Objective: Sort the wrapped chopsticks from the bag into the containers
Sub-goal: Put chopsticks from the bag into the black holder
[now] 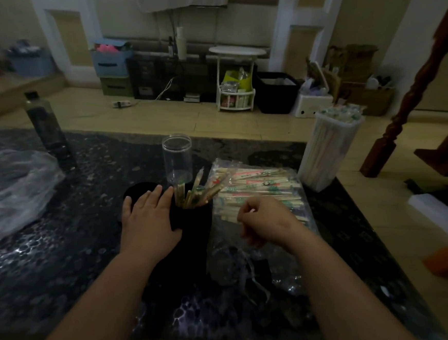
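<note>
A clear plastic bag (261, 187) of paper-wrapped chopsticks lies flat on the dark table, right of centre. My right hand (268, 221) hovers over its near end with fingers curled; I see nothing plainly held in them. To the left of the bag stands a black container (195, 231) with several wrapped chopsticks (194, 192) sticking out. My left hand (147, 220) lies flat with straight fingers against this container's left side, over a second black round shape (136, 191). An empty clear jar (177, 157) stands just behind. A tall white container (328, 149), packed with chopsticks, stands at the table's right edge.
A dark bottle (45, 125) stands at the back left, with a crumpled clear plastic bag (12, 186) in front of it. A wooden furniture leg (412, 96) rises off the table's right side. Boxes, a bin and a small white stand sit on the floor beyond.
</note>
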